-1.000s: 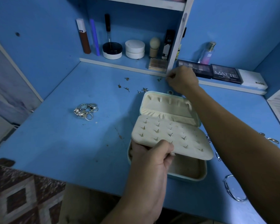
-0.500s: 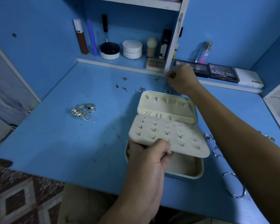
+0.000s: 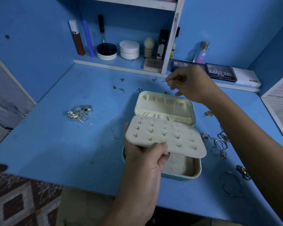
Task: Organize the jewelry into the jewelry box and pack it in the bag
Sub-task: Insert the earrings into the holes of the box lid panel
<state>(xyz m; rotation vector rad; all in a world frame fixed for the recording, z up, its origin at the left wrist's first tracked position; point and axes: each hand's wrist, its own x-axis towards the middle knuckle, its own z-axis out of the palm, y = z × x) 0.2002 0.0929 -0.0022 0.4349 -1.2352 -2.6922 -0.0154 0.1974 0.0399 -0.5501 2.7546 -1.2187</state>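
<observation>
An open pale green jewelry box (image 3: 197, 174) lies mid-desk, its lid (image 3: 165, 103) tipped back. My left hand (image 3: 147, 162) grips the front edge of the cream earring panel (image 3: 170, 137) and holds it raised over the box's tray; several stud posts poke through it. My right hand (image 3: 191, 84) hovers behind the lid, thumb and forefinger pinched on a tiny earring that is barely visible. Loose earrings (image 3: 139, 90) lie scattered behind the box. A pile of rings (image 3: 80, 112) sits to the left. Chains (image 3: 219, 142) and a bangle (image 3: 232, 185) lie to the right.
A low shelf at the back carries cosmetics: a white jar (image 3: 129, 49), a perfume bottle (image 3: 201, 53) and a MATTE palette (image 3: 220, 72). Blue walls close in the desk on both sides. The desk's front edge runs just below the box.
My right hand has lifted off the desk by the shelf edge and drawn slightly back toward the box, fingers pinched. My left hand keeps holding the panel up.
</observation>
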